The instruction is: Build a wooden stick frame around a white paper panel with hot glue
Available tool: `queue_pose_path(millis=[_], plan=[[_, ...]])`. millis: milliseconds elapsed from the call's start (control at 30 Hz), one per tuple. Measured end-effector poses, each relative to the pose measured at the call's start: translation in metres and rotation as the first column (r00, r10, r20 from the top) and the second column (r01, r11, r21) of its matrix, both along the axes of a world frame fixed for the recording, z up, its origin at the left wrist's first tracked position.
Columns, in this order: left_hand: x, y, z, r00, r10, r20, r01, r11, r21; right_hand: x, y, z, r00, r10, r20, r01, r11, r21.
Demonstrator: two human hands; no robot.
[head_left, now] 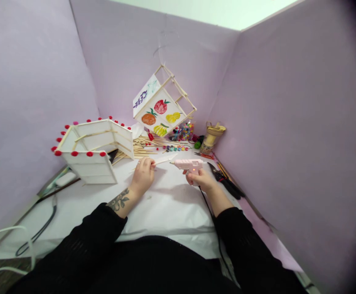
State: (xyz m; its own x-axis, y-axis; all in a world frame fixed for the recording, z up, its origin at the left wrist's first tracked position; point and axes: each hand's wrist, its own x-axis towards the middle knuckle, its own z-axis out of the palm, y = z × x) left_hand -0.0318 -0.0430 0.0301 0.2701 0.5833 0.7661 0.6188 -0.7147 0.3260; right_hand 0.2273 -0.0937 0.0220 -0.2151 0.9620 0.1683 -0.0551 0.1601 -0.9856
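My right hand [199, 179] is wrapped round the grip of a pale pink hot glue gun [188, 164] with a small orange light. Its nozzle points left, close to the far end of a thin white strip [165, 159]. Whether the nozzle touches the strip, I cannot tell. The strip's near end is pinched in the fingers of my left hand [143, 176]. Left of that hand stands a white panelled frame [95, 169] with red pompoms along its top edge. Behind both hands, a stick-framed box [162, 107] with painted fruit panels hangs tilted.
Many thin wooden sticks [139, 148] and a row of coloured beads [178, 148] lie behind my hands. Black-handled pliers [227, 181] and a wicker-topped container [212, 136] are at the right. The glue gun's black cord [208, 202] runs toward me. Lilac walls enclose the table.
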Motion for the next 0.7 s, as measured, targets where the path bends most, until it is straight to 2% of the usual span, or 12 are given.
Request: queue_pose_path(millis=[167,433,700], plan=[[0.0013,-0.0014,0.0,1.0,-0.01,-0.017,0.011,1.0,0.027,-0.0012,0.0014,-0.0013,0.994,0.013,-0.108,-0.007,0.998,0.056],[0.0015,-0.0017,-0.0003,1.0,-0.008,-0.021,0.008,1.0,0.025,-0.0033,0.0012,-0.0017,0.995,0.016,-0.102,-0.014,1.0,0.025],[0.0017,-0.0009,-0.0012,1.0,-0.006,-0.02,0.006,1.0,0.017,-0.0046,0.0011,0.0011,0.99,0.047,-0.137,-0.041,0.998,0.05]])
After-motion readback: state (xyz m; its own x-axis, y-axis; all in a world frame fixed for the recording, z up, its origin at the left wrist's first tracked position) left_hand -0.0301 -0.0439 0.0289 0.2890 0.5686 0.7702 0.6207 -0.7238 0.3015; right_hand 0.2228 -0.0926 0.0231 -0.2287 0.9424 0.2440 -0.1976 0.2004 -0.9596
